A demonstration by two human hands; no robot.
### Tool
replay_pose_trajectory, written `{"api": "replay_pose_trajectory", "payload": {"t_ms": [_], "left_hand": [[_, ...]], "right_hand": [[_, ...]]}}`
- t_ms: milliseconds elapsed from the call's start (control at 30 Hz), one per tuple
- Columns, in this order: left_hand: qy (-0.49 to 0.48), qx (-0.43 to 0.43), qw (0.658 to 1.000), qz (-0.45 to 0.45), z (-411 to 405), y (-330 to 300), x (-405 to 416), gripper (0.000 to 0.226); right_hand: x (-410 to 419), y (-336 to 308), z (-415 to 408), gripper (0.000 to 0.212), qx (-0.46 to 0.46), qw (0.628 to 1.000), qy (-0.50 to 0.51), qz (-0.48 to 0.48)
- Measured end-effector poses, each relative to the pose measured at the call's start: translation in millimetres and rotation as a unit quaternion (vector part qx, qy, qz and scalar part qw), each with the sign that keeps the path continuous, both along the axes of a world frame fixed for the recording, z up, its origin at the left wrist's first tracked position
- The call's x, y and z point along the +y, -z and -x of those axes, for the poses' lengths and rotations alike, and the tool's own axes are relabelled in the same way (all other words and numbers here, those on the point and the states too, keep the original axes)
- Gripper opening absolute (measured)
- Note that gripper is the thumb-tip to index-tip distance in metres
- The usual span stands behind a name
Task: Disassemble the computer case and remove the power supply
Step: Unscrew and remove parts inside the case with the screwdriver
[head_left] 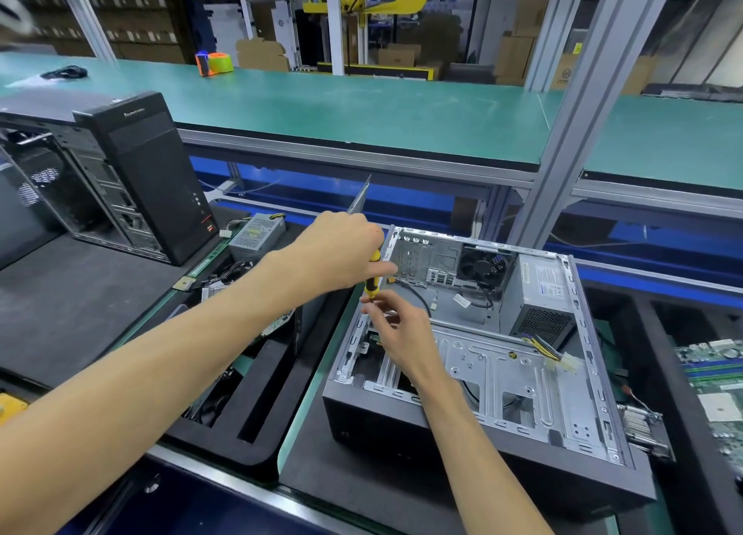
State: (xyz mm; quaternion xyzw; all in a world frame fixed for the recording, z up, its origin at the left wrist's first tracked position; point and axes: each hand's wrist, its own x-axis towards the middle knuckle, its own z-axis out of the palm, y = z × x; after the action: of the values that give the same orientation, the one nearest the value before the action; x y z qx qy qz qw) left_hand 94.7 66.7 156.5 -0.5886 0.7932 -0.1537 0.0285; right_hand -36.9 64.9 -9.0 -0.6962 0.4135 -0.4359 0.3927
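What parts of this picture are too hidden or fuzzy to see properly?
All in the head view:
- Screwdriver tip: hidden behind the right hand.
- The screw being worked: covered by both hands.
- Power supply label text: too small to read.
- Motherboard: cut off by the right edge.

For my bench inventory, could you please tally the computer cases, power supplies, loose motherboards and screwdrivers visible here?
Computer cases: 2, the open case being worked on and the upright black tower
Power supplies: 2, one in the open case, one loose
Loose motherboards: 1
Screwdrivers: 1, gripped by the left hand, steadied by the right hand
Total: 6
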Motion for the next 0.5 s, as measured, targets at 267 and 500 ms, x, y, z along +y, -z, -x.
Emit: {"api": "replay_pose_trajectory", "payload": {"t_ms": [267,500], "left_hand": [[0.100,0.068,0.990,-0.069,5,-6,5,0.020],[-0.027,-0.031,0.997,0.064,13,-1,2,0.059]], "right_hand": [[-2,2,2,0.019,-0.030,0.999,0.007,-0.021],[-4,0,0,0.010,0.008,1.000,0.010,0.020]]}}
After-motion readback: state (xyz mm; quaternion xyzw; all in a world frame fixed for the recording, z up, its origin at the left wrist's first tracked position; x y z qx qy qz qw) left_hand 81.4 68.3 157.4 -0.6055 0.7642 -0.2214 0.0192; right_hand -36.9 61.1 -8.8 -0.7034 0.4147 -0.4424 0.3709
